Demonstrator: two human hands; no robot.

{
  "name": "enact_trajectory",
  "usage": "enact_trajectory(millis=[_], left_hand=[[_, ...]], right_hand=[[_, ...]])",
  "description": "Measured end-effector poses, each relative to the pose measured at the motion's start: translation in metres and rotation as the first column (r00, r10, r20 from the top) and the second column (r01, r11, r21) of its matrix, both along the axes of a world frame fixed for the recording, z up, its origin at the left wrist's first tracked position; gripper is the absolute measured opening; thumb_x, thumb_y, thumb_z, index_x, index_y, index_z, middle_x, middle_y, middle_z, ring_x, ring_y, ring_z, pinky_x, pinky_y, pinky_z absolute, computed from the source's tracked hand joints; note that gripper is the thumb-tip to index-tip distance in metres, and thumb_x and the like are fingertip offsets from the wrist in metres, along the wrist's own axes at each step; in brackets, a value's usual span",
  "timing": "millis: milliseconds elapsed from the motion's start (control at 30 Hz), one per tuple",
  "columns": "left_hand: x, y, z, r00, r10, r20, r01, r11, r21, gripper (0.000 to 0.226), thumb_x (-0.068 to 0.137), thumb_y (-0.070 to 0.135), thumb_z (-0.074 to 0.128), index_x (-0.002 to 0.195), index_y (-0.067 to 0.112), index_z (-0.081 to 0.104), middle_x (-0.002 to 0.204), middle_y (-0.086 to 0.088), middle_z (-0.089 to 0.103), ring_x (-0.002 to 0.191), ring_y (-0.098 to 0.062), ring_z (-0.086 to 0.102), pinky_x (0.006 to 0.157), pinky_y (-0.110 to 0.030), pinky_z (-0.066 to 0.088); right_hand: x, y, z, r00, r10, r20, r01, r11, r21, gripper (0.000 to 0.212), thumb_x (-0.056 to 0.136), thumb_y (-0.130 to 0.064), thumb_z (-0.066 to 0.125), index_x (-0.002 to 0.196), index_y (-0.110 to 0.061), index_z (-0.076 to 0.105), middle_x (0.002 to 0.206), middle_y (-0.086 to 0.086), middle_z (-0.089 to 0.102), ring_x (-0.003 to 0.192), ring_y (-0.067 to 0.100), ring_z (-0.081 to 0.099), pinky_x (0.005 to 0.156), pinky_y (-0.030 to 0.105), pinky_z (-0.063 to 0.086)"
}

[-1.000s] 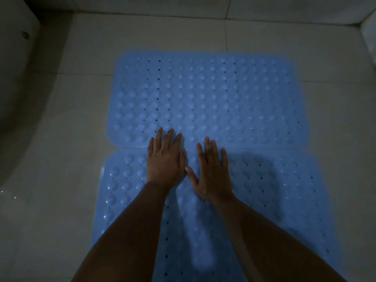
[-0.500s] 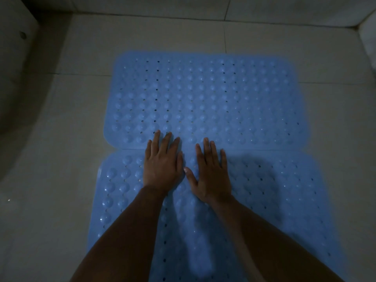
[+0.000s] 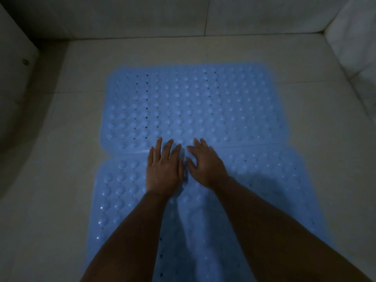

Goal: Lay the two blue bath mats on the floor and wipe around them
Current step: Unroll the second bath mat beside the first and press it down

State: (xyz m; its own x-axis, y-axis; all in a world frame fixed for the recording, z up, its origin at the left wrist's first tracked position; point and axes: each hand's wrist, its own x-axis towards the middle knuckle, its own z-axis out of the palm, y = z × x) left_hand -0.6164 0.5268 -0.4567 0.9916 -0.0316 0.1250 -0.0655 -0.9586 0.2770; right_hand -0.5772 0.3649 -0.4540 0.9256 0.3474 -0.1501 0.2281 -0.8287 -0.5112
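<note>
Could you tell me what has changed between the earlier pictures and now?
Little changed. The right hand went from lying flat to tilted, its fingers turned leftward toward the left hand. Nothing was gripped or released. The left hand stays flat at the seam, and the far mat and near mat lie where they were.

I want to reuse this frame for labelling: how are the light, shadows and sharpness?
Head view: dim, bluish light; arms cast soft shadows on the near mat; the right hand looks slightly motion-blurred, the left hand sharper; wide-angle bending shows at the far mat edges.
</note>
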Motion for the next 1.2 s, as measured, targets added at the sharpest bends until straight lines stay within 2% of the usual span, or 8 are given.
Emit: enact_trajectory(millis=[67, 167, 300, 400, 500, 767, 1000, 1200], left_hand=[[0.005, -0.022, -0.001, 1.0, -0.011, 0.019, 0.012, 1.0, -0.029, 0.048, 0.103, 0.036, 0.041, 0.142, 0.015, 0.06, 0.152, -0.013, 0.053, 0.154, -0.038, 0.029, 0.121, -0.057, 0.032], [0.017, -0.071, -0.003, 0.995, -0.091, 0.03, 0.093, 0.992, -0.085, 0.051, 0.099, 0.035, 0.04, 0.14, 0.014, 0.061, 0.151, -0.014, 0.054, 0.153, -0.04, 0.03, 0.12, -0.06, 0.032], [0.027, -0.129, -0.012, 0.979, -0.189, -0.081, 0.188, 0.982, -0.022, 0.063, 0.101, 0.045, 0.032, 0.153, 0.015, 0.047, 0.165, -0.014, 0.035, 0.157, -0.043, 0.012, 0.122, -0.065, 0.022], [0.024, -0.152, -0.032, 0.968, -0.191, -0.161, 0.198, 0.98, 0.028, 0.073, 0.102, 0.057, 0.025, 0.162, 0.015, 0.029, 0.172, -0.014, 0.015, 0.159, -0.04, -0.003, 0.125, -0.065, 0.006], [0.022, -0.159, -0.042, 0.966, -0.186, -0.179, 0.207, 0.972, 0.107, 0.084, 0.101, 0.067, 0.023, 0.164, 0.012, 0.018, 0.173, -0.016, 0.004, 0.159, -0.035, -0.008, 0.125, -0.064, 0.0], [0.019, -0.159, -0.037, 0.955, -0.195, -0.222, 0.226, 0.966, 0.123, 0.082, 0.103, 0.067, 0.016, 0.165, 0.013, 0.015, 0.173, -0.014, -0.003, 0.16, -0.031, -0.012, 0.126, -0.062, 0.001], [0.02, -0.161, -0.034, 0.95, -0.197, -0.242, 0.233, 0.963, 0.132, 0.082, 0.103, 0.066, 0.015, 0.165, 0.012, 0.011, 0.173, -0.016, -0.007, 0.159, -0.032, -0.015, 0.125, -0.063, 0.002], [0.021, -0.162, -0.032, 0.946, -0.194, -0.26, 0.235, 0.962, 0.137, 0.082, 0.103, 0.065, 0.012, 0.165, 0.011, 0.009, 0.172, -0.016, -0.008, 0.158, -0.031, -0.018, 0.125, -0.063, 0.0]], right_hand=[[0.013, -0.024, 0.011, 0.981, -0.064, 0.183, 0.054, 0.997, 0.058, 0.05, 0.093, -0.042, 0.045, 0.126, -0.014, 0.07, 0.144, 0.015, 0.06, 0.142, 0.037, 0.047, 0.113, 0.052, 0.044], [0.028, -0.069, 0.026, 0.92, -0.195, 0.34, 0.179, 0.981, 0.079, 0.044, 0.089, -0.04, 0.048, 0.113, -0.014, 0.075, 0.129, 0.014, 0.069, 0.128, 0.04, 0.06, 0.103, 0.049, 0.051], [0.032, -0.124, 0.025, 0.9, -0.286, 0.329, 0.277, 0.958, 0.074, 0.037, 0.09, -0.034, 0.055, 0.114, -0.013, 0.074, 0.13, 0.013, 0.068, 0.131, 0.04, 0.056, 0.104, 0.055, 0.05], [0.025, -0.157, 0.016, 0.883, -0.324, 0.34, 0.315, 0.946, 0.082, 0.035, 0.091, -0.032, 0.057, 0.115, -0.012, 0.074, 0.129, 0.014, 0.067, 0.131, 0.039, 0.054, 0.107, 0.052, 0.048], [0.022, -0.176, 0.007, 0.853, -0.353, 0.385, 0.334, 0.935, 0.118, 0.033, 0.091, -0.028, 0.061, 0.119, -0.012, 0.071, 0.128, 0.012, 0.066, 0.129, 0.036, 0.055, 0.108, 0.046, 0.047], [0.026, -0.187, -0.001, 0.85, -0.342, 0.4, 0.328, 0.939, 0.106, 0.035, 0.094, -0.027, 0.061, 0.123, -0.01, 0.068, 0.127, 0.015, 0.064, 0.124, 0.04, 0.057, 0.103, 0.052, 0.05], [0.026, -0.211, 0.001, 0.868, -0.3, 0.396, 0.311, 0.95, 0.036, 0.036, 0.092, -0.03, 0.059, 0.12, -0.01, 0.07, 0.125, 0.015, 0.065, 0.124, 0.037, 0.055, 0.106, 0.041, 0.042], [0.015, -0.224, -0.011, 0.865, -0.349, 0.361, 0.378, 0.926, -0.01, 0.04, 0.092, -0.035, 0.053, 0.12, -0.012, 0.07, 0.128, 0.013, 0.065, 0.129, 0.037, 0.053, 0.109, 0.041, 0.04]])
